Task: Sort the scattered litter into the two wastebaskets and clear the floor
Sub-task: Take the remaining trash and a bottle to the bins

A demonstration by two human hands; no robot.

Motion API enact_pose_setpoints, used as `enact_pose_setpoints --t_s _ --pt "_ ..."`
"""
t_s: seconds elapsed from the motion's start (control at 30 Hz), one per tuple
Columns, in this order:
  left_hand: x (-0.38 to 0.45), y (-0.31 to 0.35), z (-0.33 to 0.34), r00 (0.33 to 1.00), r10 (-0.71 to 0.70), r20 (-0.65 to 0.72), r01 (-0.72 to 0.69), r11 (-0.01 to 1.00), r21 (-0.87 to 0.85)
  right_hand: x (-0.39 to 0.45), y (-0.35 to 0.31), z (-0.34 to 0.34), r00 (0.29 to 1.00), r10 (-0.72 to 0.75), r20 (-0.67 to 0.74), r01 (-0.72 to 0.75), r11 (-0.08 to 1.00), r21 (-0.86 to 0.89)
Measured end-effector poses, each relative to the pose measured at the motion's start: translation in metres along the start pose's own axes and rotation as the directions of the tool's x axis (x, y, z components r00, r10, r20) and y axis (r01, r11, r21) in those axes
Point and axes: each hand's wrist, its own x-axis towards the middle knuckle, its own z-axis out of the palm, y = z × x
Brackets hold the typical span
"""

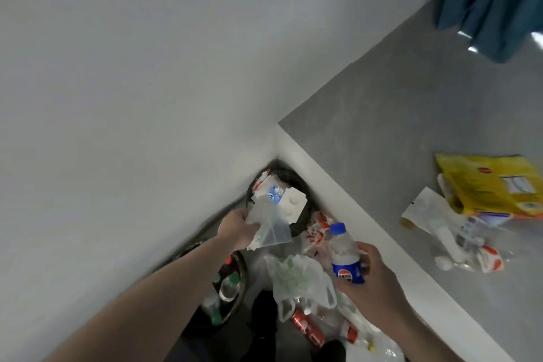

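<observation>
The left hand pinches a clear plastic bag at centre frame, its grip clenched on the bag's edge, holding it just over the far wastebasket. That black basket, in the wall corner, holds white packaging, paper and a blue-labelled carton. The right hand, lower right of centre, grasps a blue-capped bottle round its blue label, upright. Lower left of it, the near wastebasket holds green-capped bottles. Between the hands, on the floor, lie a white plastic bag, a red can and red-and-white wrappers. On the grey tabletop at right lie a yellow packet and more litter.
</observation>
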Motion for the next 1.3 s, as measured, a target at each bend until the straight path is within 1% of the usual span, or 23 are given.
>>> enact_pose_setpoints --t_s 0.13,0.2,0.23,0.3,0.33,0.37,0.4,0.43,0.47,0.5,0.53,0.6,0.67,0.73,0.83,0.97,1.03,1.1,1.2,1.3 --pt "0.099 0.0 0.041 0.996 0.089 0.009 -0.09 0.991 0.098 0.074 0.033 0.028 1.0 -0.021 -0.018 0.021 1.0 0.001" --pt "0.14 0.0 0.061 0.997 0.08 0.013 -0.081 0.993 0.081 0.104 0.051 0.04 0.999 -0.029 -0.02 0.029 1.0 0.003" --pt "0.158 -0.001 0.071 0.997 0.072 0.008 -0.073 0.992 0.1 0.116 0.06 0.045 1.0 -0.027 -0.017 0.027 1.0 0.002" --pt "0.185 -0.007 0.09 0.991 0.116 -0.066 -0.096 0.964 0.249 0.137 0.078 0.055 1.0 -0.027 -0.006 0.027 0.999 -0.017" --pt "0.191 -0.011 0.099 0.977 0.181 -0.111 -0.13 0.925 0.358 0.144 0.087 0.06 1.0 -0.023 -0.004 0.023 0.999 -0.024" --pt "0.193 -0.017 0.107 0.952 0.278 -0.126 -0.19 0.863 0.467 0.149 0.093 0.064 1.0 -0.016 -0.007 0.016 1.0 -0.019" --pt "0.193 -0.023 0.116 0.915 0.394 -0.086 -0.283 0.78 0.558 0.154 0.1 0.068 1.0 -0.009 -0.013 0.008 1.0 -0.014" --pt "0.193 -0.029 0.126 0.87 0.493 0.009 -0.391 0.679 0.622 0.157 0.104 0.072 1.0 -0.001 -0.016 0.001 1.0 -0.009" --pt "0.192 -0.036 0.136 0.828 0.548 0.122 -0.483 0.584 0.652 0.16 0.109 0.075 1.0 0.004 -0.015 -0.004 1.0 -0.007" --pt "0.193 -0.043 0.146 0.807 0.552 0.212 -0.534 0.527 0.661 0.162 0.112 0.078 1.0 0.006 -0.01 -0.006 1.0 -0.005" --pt "0.194 -0.049 0.153 0.82 0.51 0.258 -0.534 0.523 0.664 0.165 0.116 0.081 1.0 0.005 -0.003 -0.005 1.0 -0.01" --pt "0.204 -0.056 0.161 0.884 0.38 0.272 -0.46 0.601 0.654 0.171 0.121 0.085 1.0 -0.005 0.01 0.006 1.0 -0.028" --pt "0.217 -0.058 0.164 0.917 0.277 0.288 -0.4 0.633 0.663 0.18 0.125 0.088 1.0 -0.022 0.02 0.023 0.999 -0.039" --pt "0.23 -0.057 0.166 0.924 0.223 0.311 -0.38 0.623 0.683 0.192 0.127 0.09 0.999 -0.028 0.022 0.029 0.999 -0.039" --pt "0.251 -0.059 0.174 0.932 0.186 0.312 -0.358 0.621 0.698 0.211 0.131 0.098 0.998 -0.057 0.013 0.057 0.998 -0.005" --pt "0.27 -0.062 0.183 0.941 0.12 0.317 -0.322 0.606 0.727 0.231 0.132 0.108 0.993 -0.114 0.015 0.115 0.993 -0.024" --pt "0.268 -0.059 0.182 0.942 0.142 0.306 -0.325 0.624 0.711 0.235 0.132 0.11 0.992 -0.122 0.032 0.124 0.991 -0.052" --pt "0.255 -0.062 0.177 0.943 0.208 0.259 -0.329 0.688 0.647 0.233 0.131 0.112 0.991 -0.122 0.049 0.125 0.99 -0.061" --pt "0.216 -0.078 0.164 0.948 0.296 0.12 -0.317 0.824 0.47 0.214 0.116 0.114 0.989 -0.109 0.095 0.116 0.991 -0.068" --pt "0.158 -0.095 0.14 0.957 0.289 0.035 -0.288 0.92 0.268 0.187 0.092 0.117 0.98 -0.11 0.167 0.132 0.983 -0.128"
